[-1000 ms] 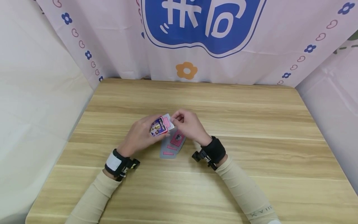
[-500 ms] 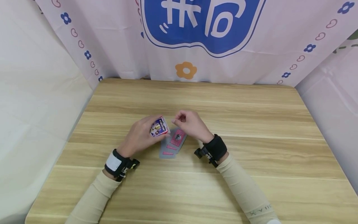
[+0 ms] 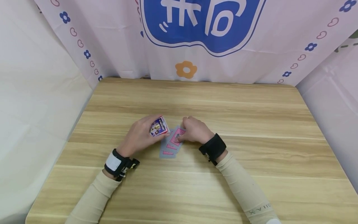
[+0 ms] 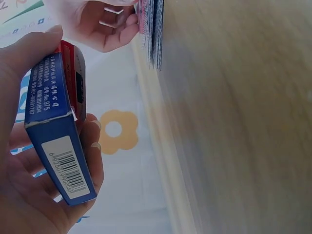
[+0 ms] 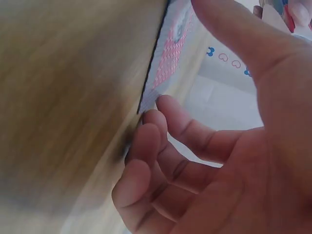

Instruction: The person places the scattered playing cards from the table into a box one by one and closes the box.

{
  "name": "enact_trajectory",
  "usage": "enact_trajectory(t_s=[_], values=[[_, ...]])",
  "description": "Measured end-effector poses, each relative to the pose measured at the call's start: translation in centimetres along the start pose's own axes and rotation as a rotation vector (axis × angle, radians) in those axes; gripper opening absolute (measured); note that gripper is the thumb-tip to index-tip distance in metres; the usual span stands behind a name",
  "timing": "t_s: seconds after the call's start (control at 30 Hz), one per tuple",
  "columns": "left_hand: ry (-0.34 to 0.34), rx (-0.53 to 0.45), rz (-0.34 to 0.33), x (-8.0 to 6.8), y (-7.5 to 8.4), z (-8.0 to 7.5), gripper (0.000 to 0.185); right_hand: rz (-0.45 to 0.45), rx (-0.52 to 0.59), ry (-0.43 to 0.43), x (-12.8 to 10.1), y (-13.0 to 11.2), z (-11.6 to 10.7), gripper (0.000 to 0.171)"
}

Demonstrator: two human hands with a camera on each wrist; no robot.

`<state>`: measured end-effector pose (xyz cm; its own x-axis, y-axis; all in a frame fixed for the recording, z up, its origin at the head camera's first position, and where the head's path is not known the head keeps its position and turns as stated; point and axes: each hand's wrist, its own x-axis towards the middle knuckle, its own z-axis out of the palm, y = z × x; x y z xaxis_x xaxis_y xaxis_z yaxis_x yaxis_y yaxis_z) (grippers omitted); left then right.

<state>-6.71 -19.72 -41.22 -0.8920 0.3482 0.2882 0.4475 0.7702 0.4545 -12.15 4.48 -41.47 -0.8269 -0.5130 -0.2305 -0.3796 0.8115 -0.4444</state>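
Note:
My left hand (image 3: pixel 145 130) grips a small blue card box (image 3: pixel 158 126) just above the table; in the left wrist view the box (image 4: pixel 54 141) shows a barcode and its open end. A fanned pile of pink-backed playing cards (image 3: pixel 170 146) lies on the wooden table (image 3: pixel 251 124) just right of the box. My right hand (image 3: pixel 193 130) is down on the pile's far end. In the right wrist view its thumb (image 5: pixel 229 39) lies over the cards (image 5: pixel 168 63) and its curled fingers (image 5: pixel 151 131) touch the pile's edge. That hand covers part of the pile.
A printed cloth backdrop (image 3: pixel 201 28) hangs behind the table's far edge, and white cloth walls (image 3: pixel 33 93) stand close on both sides. Black wrist straps (image 3: pixel 213 147) sit on both forearms.
A second ago my right hand pinched a pink-backed card sticking out of the box. It has since moved down and right onto the pile. The left hand and the box barely moved.

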Motion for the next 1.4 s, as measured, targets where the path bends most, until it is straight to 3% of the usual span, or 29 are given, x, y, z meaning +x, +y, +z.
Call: enact_trajectory(t_s=[0.27,0.43,0.7,0.93,1.03,1.23,1.4], values=[[-0.004,-0.010,0.004,0.1,0.0,0.0,0.080,-0.004,-0.009,0.000,-0.1,0.0,-0.2,0.048],[-0.011,-0.014,-0.002,0.0,0.1,0.0,0.080,0.001,-0.005,0.007,-0.1,-0.1,-0.2,0.062],[-0.010,-0.016,-0.003,0.1,0.1,0.0,0.081,-0.035,0.179,-0.014,-0.2,0.3,-0.7,0.030],[-0.005,-0.019,0.016,0.0,0.0,0.1,0.080,-0.145,0.327,-0.024,-0.4,0.5,-1.6,0.011],[-0.003,-0.020,0.019,0.0,0.0,0.1,0.082,-0.143,0.422,0.051,-0.6,0.3,-2.3,0.017],[-0.010,-0.021,0.009,0.1,0.0,0.2,0.083,-0.107,0.574,0.306,-1.0,-0.3,-3.2,0.033],[-0.012,-0.017,0.004,0.1,0.0,0.2,0.082,-0.121,0.661,0.395,-0.9,-0.5,-3.0,0.035]])
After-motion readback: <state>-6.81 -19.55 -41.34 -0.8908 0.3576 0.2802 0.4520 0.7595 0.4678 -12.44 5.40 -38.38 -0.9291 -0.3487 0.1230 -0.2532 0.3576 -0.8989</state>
